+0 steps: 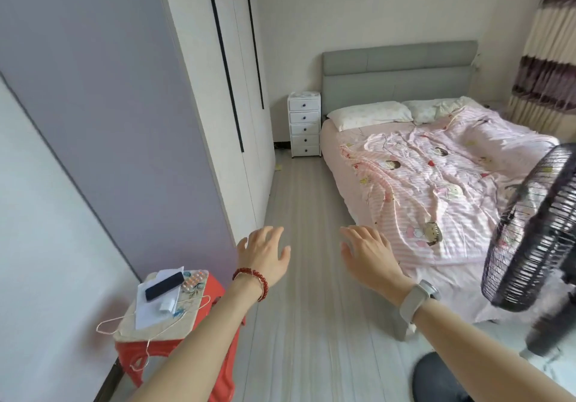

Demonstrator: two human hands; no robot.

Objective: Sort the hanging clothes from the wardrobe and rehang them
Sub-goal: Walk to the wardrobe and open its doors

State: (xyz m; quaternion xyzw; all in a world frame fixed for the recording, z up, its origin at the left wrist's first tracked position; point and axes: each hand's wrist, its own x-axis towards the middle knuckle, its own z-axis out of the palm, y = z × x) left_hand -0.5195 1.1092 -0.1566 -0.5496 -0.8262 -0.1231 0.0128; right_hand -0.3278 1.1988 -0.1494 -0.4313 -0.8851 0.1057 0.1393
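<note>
1. The fingers (274,236) of the left hand (265,255), low in the middle of the frame, are spread and straight and grasp nothing. The fingers of the right hand (367,255) just to its right are likewise released and empty. Both palms face down over the bare floor (299,202).
2. Step in hand, as I judge it: the very start. No garment is held, and both arms reach forward toward the wardrobe (230,89), which fills the upper left of the frame.
3. The task's clothes are not visible. The wardrobe doors with their long dark handles (255,43) look closed, so whatever hangs inside is hidden.
4. The next move likely calls for stepping along the floor strip between wardrobe and bed (436,167), gripping one dark handle, and pulling a door open to reach the rail.
5. Containers: the wardrobe's contents cannot be told. The white drawer unit (304,124) at the upper middle, beside the grey headboard, has all its drawers pushed in, so its contents are unseen too.
6. Lower left, a red stool (215,289) serves as a small table carrying papers, a dark phone (164,285), a pill blister and one wire hanger (124,320) with no garment on it.
7. A dark fan (536,230) stands at the right edge.
</note>
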